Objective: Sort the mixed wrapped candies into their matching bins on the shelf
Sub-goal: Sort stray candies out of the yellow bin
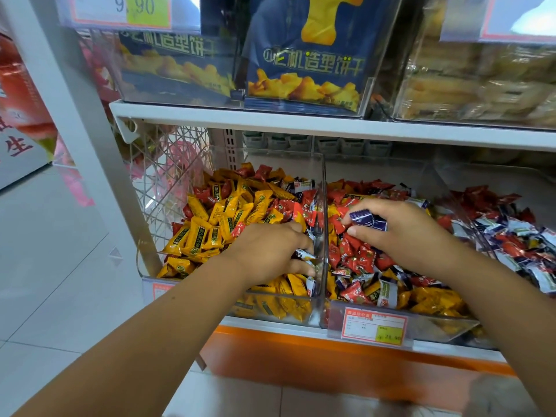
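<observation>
On the orange-fronted shelf, three clear bins are set side by side. In the left bin, yellow candies are heaped, and red and white-and-blue strays are mixed in along the clear divider. The left hand is placed inside this bin at its right side, close against that divider, with the fingers curled. A white-and-blue candy appears to be pinched between fingertips and thumb, though the grip is partly hidden by the knuckles.

In the middle bin, red candies are piled, and yellow ones are gathered toward the front wall. The right hand is held over this pile, and a dark blue candy is grasped between thumb and fingers at the top of the heap. Its long axis is laid roughly left to right, and one crimped end is pointed left, toward the divider.

In the right bin, blue-and-white candies are collected, with red strays among them. This bin is judged to be the match for both held pieces. It lies to the right of both hands, beyond the slanted clear wall that closes the middle bin. The right hand is the nearer one, close to that wall, while the left hand is separated from it by the middle bin. A rightward carry over the wall is therefore called for, and the shorter path is offered to the right hand. The left hand's piece would have to be taken across the middle bin first.
</observation>
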